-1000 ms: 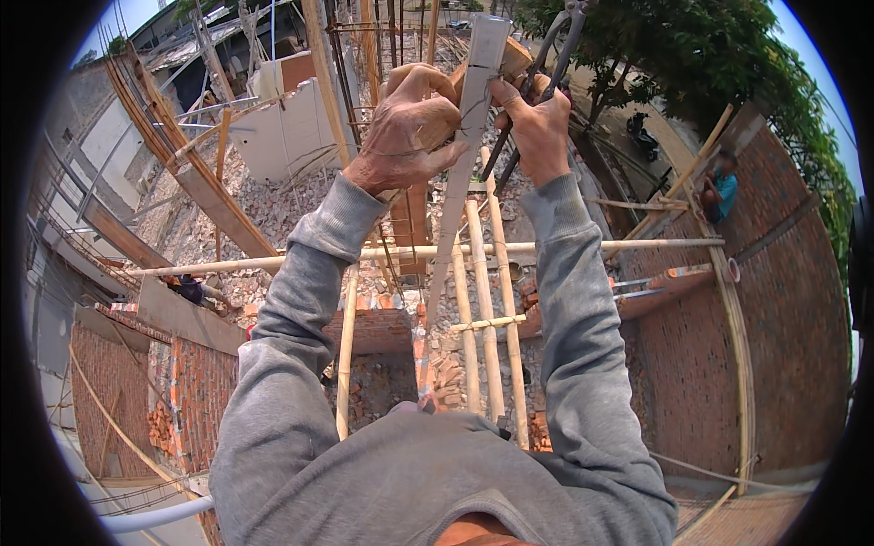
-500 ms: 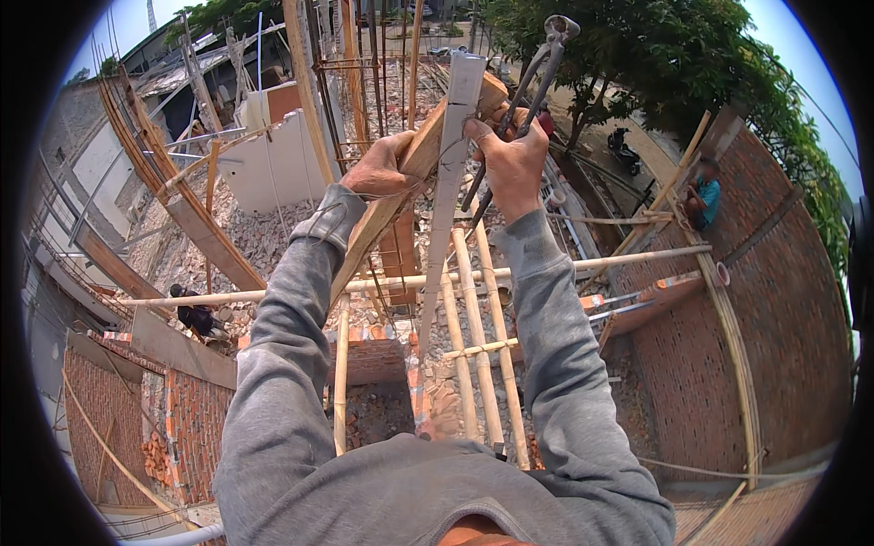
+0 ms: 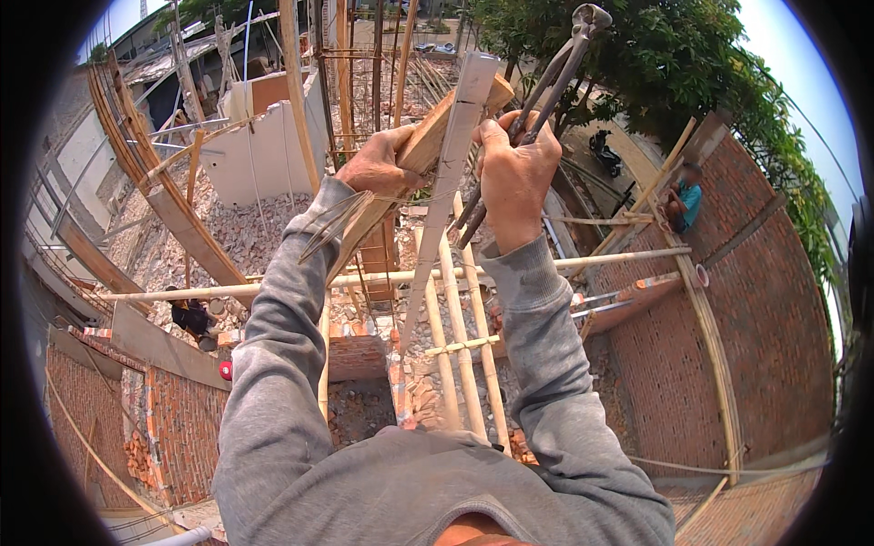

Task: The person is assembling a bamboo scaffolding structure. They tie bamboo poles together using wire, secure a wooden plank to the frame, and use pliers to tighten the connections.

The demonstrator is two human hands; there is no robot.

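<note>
In my right hand (image 3: 517, 173) is a pair of long-handled pincers (image 3: 557, 75), jaws pointing up and the handle ends showing below my fist. My left hand (image 3: 375, 164) is closed round the edge of a slanting wooden plank (image 3: 441, 130). Several thin tie wires (image 3: 339, 218) stick out below that palm, across my wrist. Between my hands a pale, straight board (image 3: 446, 196) stands nearly upright, crossing in front of the plank. My right thumb is close to the board; whether it touches I cannot tell.
Bamboo poles (image 3: 464, 350) lie below, under a long crosswise pole (image 3: 401, 278). Rebar (image 3: 376, 73) rises ahead beside timber posts. Brick walls (image 3: 774, 309) stand at right, with a person in a teal shirt (image 3: 687, 200) there. Another person (image 3: 191, 317) is low at left, near rubble (image 3: 250, 214).
My right hand and the pincers have shifted slightly right, the pincer head rising. A wire loop by my right thumb no longer shows. My left hand stays on the plank, its wires more spread.
</note>
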